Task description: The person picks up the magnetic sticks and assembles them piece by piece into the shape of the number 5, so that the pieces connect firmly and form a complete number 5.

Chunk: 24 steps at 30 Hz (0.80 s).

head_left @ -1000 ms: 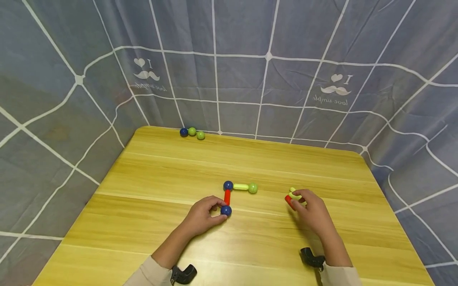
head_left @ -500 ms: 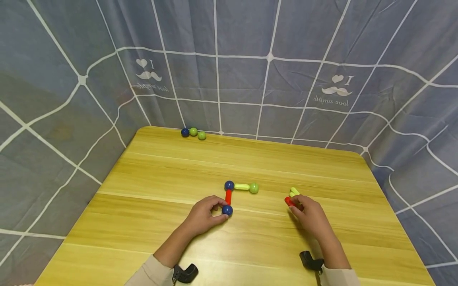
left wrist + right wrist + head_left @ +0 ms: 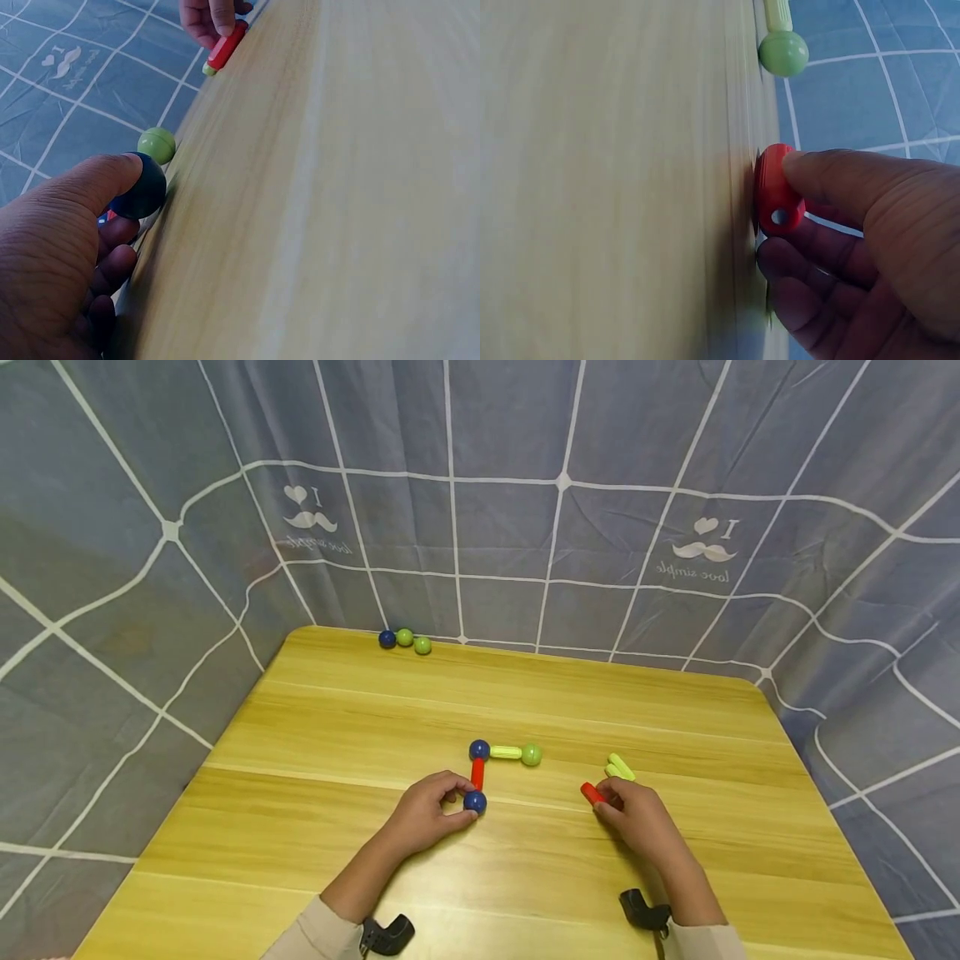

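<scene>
Okay, red rod (image 3: 591, 792) pinched in right hand (image 3: 637, 814), 3 o'clock from near blue ball (image 3: 475, 802), which left hand (image 3: 423, 814) pinches. Off that ball at 12: second red rod (image 3: 477, 772), far blue ball (image 3: 479, 750); then toward 3, yellow rod (image 3: 506, 752), green ball (image 3: 531, 754). Loose yellow rods (image 3: 622, 767) at right hand's 11. Desk (image 3: 562, 710) underneath.

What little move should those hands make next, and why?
Probably bring the separate red rod left toward the near blue ball: the right hand pinches the rod, while the left hand grips that ball, at one end of the joined pieces.
</scene>
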Each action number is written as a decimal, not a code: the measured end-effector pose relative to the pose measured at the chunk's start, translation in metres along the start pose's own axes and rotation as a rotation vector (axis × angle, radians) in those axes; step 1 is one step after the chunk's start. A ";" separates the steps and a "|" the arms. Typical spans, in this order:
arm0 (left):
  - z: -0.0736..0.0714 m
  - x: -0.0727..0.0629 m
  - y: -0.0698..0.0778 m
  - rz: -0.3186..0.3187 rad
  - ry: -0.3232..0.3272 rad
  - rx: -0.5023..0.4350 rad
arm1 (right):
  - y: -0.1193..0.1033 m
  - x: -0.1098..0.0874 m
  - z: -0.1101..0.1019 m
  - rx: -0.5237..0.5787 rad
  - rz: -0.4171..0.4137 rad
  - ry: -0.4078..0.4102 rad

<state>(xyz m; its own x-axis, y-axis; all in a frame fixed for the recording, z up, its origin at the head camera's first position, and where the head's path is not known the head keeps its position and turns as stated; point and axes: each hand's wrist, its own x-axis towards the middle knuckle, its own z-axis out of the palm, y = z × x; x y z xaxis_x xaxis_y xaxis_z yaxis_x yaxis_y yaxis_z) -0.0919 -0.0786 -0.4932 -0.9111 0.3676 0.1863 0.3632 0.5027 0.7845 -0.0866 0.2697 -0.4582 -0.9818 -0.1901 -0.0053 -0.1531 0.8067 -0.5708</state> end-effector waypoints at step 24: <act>0.001 0.000 -0.002 0.006 0.011 0.001 | -0.032 0.022 0.029 0.273 -0.159 -0.192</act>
<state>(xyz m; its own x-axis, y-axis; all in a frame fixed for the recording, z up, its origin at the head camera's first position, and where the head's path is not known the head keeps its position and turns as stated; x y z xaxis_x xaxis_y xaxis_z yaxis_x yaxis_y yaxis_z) -0.0926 -0.0794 -0.4953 -0.9110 0.3621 0.1975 0.3690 0.5015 0.7825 -0.0997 0.2237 -0.4644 -0.9053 -0.4232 -0.0381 -0.2406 0.5845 -0.7749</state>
